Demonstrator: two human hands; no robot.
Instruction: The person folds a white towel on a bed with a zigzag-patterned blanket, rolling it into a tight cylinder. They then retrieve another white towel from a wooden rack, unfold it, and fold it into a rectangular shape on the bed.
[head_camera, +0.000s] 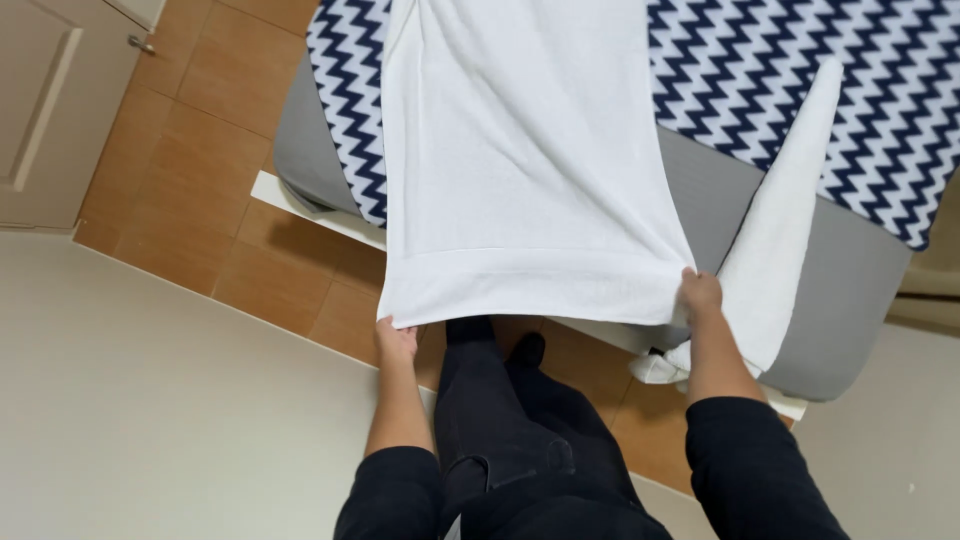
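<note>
White terry cloth fills the middle of the view: a large towel (525, 170) is stretched out from the bed (720, 200) toward the person, its far part lying on the mattress and its near hem hanging past the foot edge of the bed, above the tiled floor (200, 180). The left hand (397, 340) pinches the near left corner of the towel, fingers closed on the hem from below; the right hand (700, 295) grips the near right corner, fingers clenched over the cloth at the bed's near edge. Both arms are extended in dark sleeves, and the cloth between them is pulled fairly flat, with a few soft creases running toward the right corner. A second white towel (780, 240) lies in a long narrow strip along the right side of the bed, from the zigzag blanket (800, 70) down across the grey sheet to the bed's near corner, where its end bunches just beside the right wrist. The blue and white blanket covers the far part of the mattress on both sides of the stretched towel. By the look of it, the step in hand is spreading and squaring the towel before a fold. A next move would call for keeping both corners pinched at even tension and carrying them together, so that the hem stays straight and clear of the floor.
</note>
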